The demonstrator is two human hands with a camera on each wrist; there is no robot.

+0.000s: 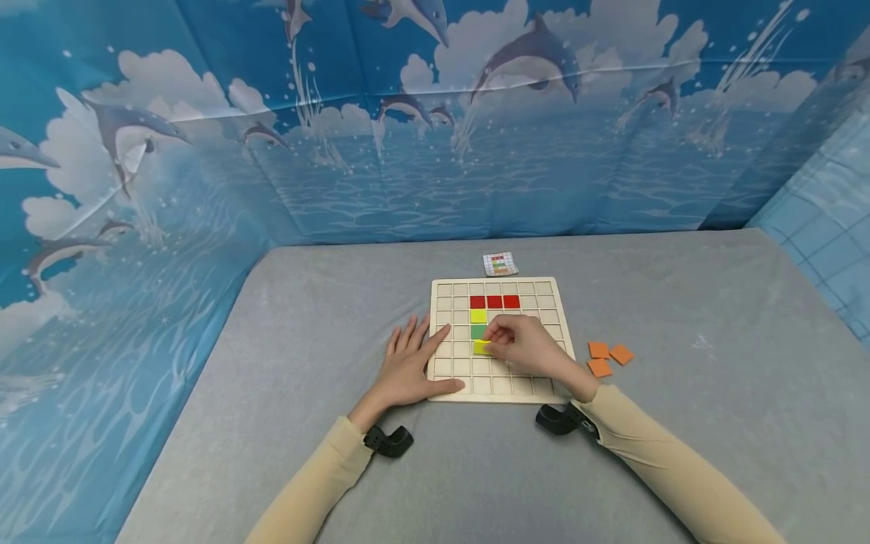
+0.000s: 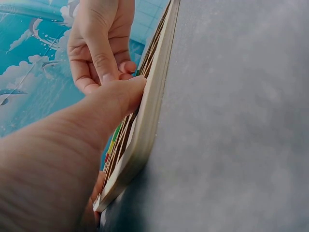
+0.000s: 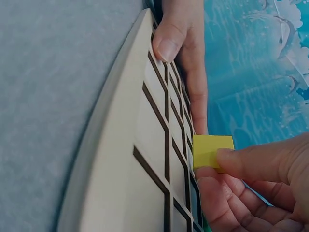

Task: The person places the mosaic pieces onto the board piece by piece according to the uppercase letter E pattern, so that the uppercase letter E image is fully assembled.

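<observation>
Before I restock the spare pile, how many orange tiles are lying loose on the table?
3, clustered right of the wooden board: orange tile, orange tile and orange tile. The right hand could hide others.

I see the board centred on the surface, a card behind it, loose tiles to its right.

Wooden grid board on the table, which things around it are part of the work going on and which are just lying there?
In use: wooden grid board; yellow tile pinched by the right hand; left hand pressing on the board's edge; red, yellow and green tiles already placed.

Lying about: three orange tiles; small pattern card.
</observation>
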